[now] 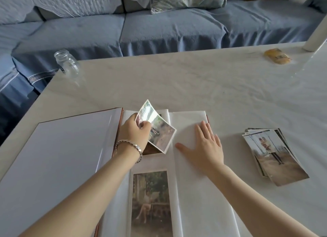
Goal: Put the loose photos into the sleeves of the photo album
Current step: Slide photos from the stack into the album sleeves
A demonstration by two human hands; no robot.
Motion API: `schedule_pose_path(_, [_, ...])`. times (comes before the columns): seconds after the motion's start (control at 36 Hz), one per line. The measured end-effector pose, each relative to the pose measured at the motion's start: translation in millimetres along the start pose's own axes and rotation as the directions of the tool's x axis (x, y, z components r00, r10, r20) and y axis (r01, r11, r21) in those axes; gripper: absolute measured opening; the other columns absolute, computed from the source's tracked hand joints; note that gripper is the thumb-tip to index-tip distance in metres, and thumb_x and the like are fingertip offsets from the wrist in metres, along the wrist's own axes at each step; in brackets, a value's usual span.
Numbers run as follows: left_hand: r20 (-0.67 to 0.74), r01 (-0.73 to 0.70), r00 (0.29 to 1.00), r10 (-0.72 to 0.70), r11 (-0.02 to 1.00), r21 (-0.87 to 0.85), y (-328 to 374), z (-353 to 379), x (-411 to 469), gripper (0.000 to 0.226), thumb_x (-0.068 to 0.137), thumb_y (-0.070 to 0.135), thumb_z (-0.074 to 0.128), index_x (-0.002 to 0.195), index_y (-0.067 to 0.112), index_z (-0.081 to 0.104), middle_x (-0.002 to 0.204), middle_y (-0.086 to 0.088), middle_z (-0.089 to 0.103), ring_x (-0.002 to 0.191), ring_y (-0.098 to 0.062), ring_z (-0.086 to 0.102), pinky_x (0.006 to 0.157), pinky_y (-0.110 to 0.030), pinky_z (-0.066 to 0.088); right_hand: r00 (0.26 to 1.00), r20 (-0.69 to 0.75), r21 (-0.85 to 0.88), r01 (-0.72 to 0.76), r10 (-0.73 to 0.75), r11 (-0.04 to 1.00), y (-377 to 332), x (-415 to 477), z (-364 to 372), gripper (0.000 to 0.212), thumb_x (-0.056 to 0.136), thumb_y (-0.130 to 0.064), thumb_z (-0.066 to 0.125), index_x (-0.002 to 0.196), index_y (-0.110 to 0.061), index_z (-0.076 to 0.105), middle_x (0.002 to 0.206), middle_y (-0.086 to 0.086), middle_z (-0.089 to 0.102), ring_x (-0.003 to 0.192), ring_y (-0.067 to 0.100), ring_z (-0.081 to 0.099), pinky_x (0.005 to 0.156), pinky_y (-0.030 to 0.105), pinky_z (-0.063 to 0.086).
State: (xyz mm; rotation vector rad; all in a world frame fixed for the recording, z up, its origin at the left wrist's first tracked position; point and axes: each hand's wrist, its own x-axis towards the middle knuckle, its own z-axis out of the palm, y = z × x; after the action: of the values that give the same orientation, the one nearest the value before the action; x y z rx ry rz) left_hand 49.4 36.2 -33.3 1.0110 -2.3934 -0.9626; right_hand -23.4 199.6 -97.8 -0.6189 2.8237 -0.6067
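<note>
Pinching curled photo point(157, 129) in left hand point(134, 130), pressing album point(187, 120) with flat, spread-fingered right hand point(207, 146), adding to one sleeved print point(150, 201), leaving stack point(272, 153) undone.

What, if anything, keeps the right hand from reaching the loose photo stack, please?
Probably yes: the right hand rests empty on the album, only bare table between it and the stack.

**One head-worn wide-angle view, looking forward and down.**

The camera sits above the near edge of the table point(212, 81), close over the open photo album point(62, 157), tilted toward the far side, where a sofa point(159, 30) fills the top. Both forearms enter from the near corners; the left hand point(132, 130), pinching a loose photo point(159, 130), and the right hand point(207, 148) lie near centre. Straight edges bow toward the frame's borders.
</note>
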Motion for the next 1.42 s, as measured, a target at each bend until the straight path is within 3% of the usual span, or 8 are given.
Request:
schedule_pose_path(0.17, [0.142,-0.059,0.989,0.039,0.988,0.143,3.4,6.3,5.3,0.025,0.085,0.014,0.050,0.063,0.011,0.037,0.055,-0.001,0.039,0.052,-0.019,0.035,0.047,-0.028,0.026,0.996,-0.077,0.054,0.041,-0.037,0.998,4.8,4.1,4.6,0.073,0.078,-0.069,0.045,0.134,-0.022,0.034,0.150,-0.007,0.022,0.143,0.008,0.007,0.113,0.034,0.020])
schedule_pose_path(0.33, [0.087,-0.154,0.987,0.133,0.936,0.316,11.9,8.2,9.0,0.032,0.087,0.015,0.046,0.061,0.014,0.027,0.057,-0.001,0.036,0.060,-0.027,0.038,0.049,-0.031,0.021,1.000,0.009,0.093,-0.004,0.003,0.996,8.5,5.5,3.1,0.074,0.086,-0.054,0.051,0.147,-0.025,0.019,0.157,-0.010,0.002,0.143,0.004,-0.004,0.116,0.029,0.010])
schedule_pose_path(0.58, [0.063,-0.204,0.979,0.195,0.960,0.191,8.3,8.2,-1.7,0.032,0.087,0.015,0.047,0.060,0.016,0.030,0.054,0.000,0.037,0.051,-0.022,0.035,0.046,-0.028,0.022,0.978,-0.119,0.037,0.176,-0.170,0.984,6.7,-11.2,2.7,0.036,0.096,-0.035,0.039,0.128,-0.027,0.053,0.151,-0.005,0.031,0.143,0.012,0.017,0.112,0.031,-0.006])
schedule_pose_path(0.69, [-0.047,-0.102,0.993,0.106,0.991,0.087,-1.6,0.0,-2.7,0.036,0.087,0.014,0.049,0.056,0.014,0.030,0.049,-0.003,0.033,0.047,-0.019,0.032,0.044,-0.028,0.023,0.918,-0.218,0.148,0.367,-0.332,0.918,-3.5,-29.7,2.4,0.024,0.081,-0.012,0.052,0.095,-0.014,0.072,0.101,0.003,0.068,0.093,0.026,0.062,0.091,0.025,0.036])
schedule_pose_path(0.81, [-0.125,0.070,0.989,-0.076,0.996,-0.051,-13.2,-13.3,3.4,0.041,0.086,0.011,0.052,0.053,0.011,0.028,0.047,-0.003,0.027,0.046,-0.021,0.027,0.045,-0.028,0.025,0.974,0.146,0.539,0.069,-0.174,0.839,-22.9,-52.2,-6.7,0.027,0.093,-0.017,0.052,0.119,-0.025,0.056,0.088,-0.015,0.060,0.069,-0.001,0.054,0.065,0.010,0.045])
schedule_pose_path(0.92, [0.071,0.217,0.975,-0.209,0.966,-0.139,-29.5,-25.9,2.8,0.021,0.084,0.017,0.060,0.069,0.007,0.050,0.063,-0.012,0.041,0.058,-0.022,0.036,0.049,-0.027,0.025,0.982,0.187,0.644,-0.099,-0.031,0.759,-28.8,-47.3,-8.2,0.038,0.089,-0.027,0.060,0.125,-0.022,0.051,0.094,-0.013,0.060,0.076,-0.003,0.058,0.058,0.006,0.043])
schedule_pose_path(1.08, [0.357,0.264,0.918,-0.174,0.939,-0.220,-23.2,-31.8,-12.1,0.017,0.078,0.036,0.070,0.071,0.021,0.063,0.085,-0.012,0.067,0.079,-0.026,0.060,0.066,-0.025,0.039,0.984,0.128,0.648,0.015,-0.128,0.762,-44.2,-34.3,-15.1,0.089,0.072,-0.034,0.077,0.143,-0.025,0.025,0.129,-0.013,0.036,0.119,0.005,0.040,0.099,0.022,0.037])
schedule_pose_path(1.42, [0.306,0.517,0.855,-0.419,0.729,-0.448,-15.2,-10.6,-1.5,0.046,0.089,0.060,0.039,0.086,0.016,0.053,0.083,-0.012,0.057,0.080,-0.028,0.055,0.076,-0.033,0.041,0.975,0.220,0.616,-0.112,-0.033,0.780,-44.6,-7.4,-14.1,0.011,0.088,-0.012,0.060,0.078,-0.010,0.063,0.071,0.004,0.062,0.066,0.018,0.055,0.060,0.028,0.042])
